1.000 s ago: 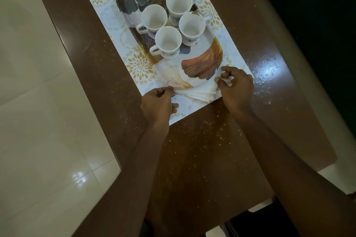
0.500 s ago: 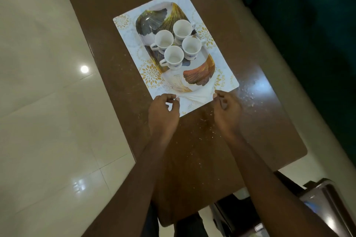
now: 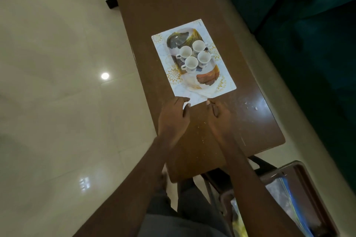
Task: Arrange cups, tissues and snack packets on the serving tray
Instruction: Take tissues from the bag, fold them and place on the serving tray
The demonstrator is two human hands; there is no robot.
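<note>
Tray (image 3: 209, 78) holds four cups — left hand (image 3: 174, 115), right hand (image 3: 218, 117) loosely open, empty.

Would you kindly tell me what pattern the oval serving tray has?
The oval serving tray shows large gold, copper and dark fan-shaped leaves on white; head view.

Your left hand (image 3: 174, 116) and right hand (image 3: 218, 116) hover empty at the near edge of the placemat (image 3: 227, 75). On it sits the leaf-patterned tray (image 3: 209, 78) with four white cups (image 3: 194, 56) clustered together (white tissues (image 3: 207, 91) at its near end).
</note>
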